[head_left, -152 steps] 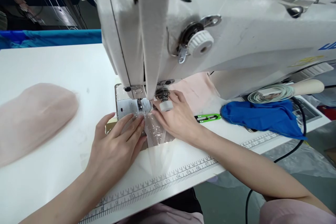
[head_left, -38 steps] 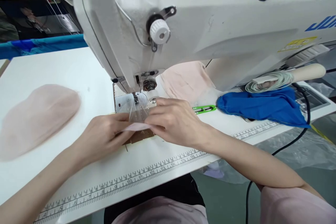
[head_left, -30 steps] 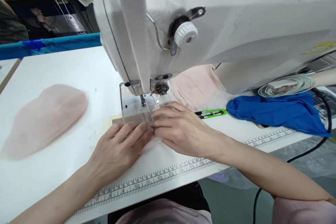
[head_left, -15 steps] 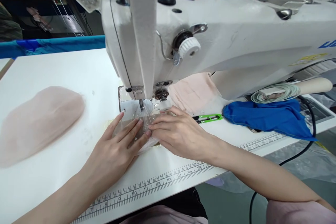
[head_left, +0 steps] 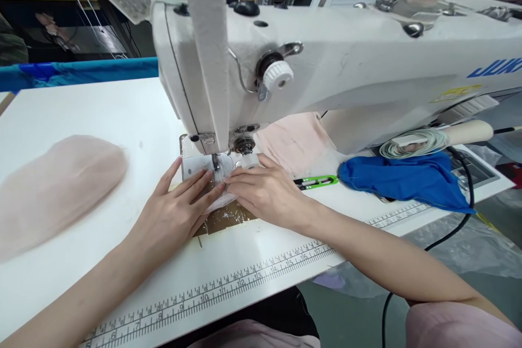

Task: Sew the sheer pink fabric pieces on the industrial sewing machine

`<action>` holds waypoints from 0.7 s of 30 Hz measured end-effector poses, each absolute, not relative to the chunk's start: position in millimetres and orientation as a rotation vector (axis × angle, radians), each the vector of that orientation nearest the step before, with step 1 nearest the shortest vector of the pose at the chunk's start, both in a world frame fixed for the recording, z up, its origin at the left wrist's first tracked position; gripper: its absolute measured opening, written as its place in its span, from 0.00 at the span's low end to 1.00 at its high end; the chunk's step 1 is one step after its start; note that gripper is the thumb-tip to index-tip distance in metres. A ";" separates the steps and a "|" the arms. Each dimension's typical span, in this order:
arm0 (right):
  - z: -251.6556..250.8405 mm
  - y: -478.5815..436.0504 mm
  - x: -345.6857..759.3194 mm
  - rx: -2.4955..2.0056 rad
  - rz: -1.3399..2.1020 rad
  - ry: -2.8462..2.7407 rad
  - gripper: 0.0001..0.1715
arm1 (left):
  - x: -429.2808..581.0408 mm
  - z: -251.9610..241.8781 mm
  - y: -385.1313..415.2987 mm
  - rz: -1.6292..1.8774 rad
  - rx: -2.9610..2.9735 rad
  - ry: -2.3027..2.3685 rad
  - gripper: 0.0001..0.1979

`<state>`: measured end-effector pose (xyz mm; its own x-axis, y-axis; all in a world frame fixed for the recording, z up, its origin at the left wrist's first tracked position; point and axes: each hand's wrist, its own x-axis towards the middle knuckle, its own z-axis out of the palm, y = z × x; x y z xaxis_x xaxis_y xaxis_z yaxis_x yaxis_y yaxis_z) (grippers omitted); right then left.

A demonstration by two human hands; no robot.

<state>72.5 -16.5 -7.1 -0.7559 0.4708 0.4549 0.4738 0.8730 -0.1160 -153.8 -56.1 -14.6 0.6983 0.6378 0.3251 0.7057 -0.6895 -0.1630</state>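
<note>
My left hand (head_left: pixel 173 215) lies flat with its fingers spread, fingertips pressing a sheer whitish piece of fabric (head_left: pixel 221 201) beside the presser foot (head_left: pixel 216 162). Right of the foot, my right hand (head_left: pixel 271 193) has its fingers together and bent on the fabric's right edge, its fingertips close to those of my left hand. The fabric lies under the needle area of a white sewing machine (head_left: pixel 334 54); most of it is hidden by my fingers. Green thread snips (head_left: pixel 320 181) lie right of my right hand.
A sheer pink fabric piece (head_left: pixel 61 187) lies on the white table at left. Pale pink cloth (head_left: pixel 296 138) rests behind my right hand. At right are a blue cloth (head_left: pixel 402 182) and a coil of pale green cord (head_left: pixel 414 144). A ruler strip (head_left: pixel 228 288) runs along the front edge.
Both hands have moved slightly forward toward the presser foot with the sheer fabric. More of a brown taped patch now shows in front of it. The view has shifted a little.
</note>
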 end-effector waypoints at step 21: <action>-21.8 -14.0 69.9 -0.587 -0.311 -2.465 0.16 | -153.2 -12.3 -57.6 -0.455 -2.685 -1.180 0.18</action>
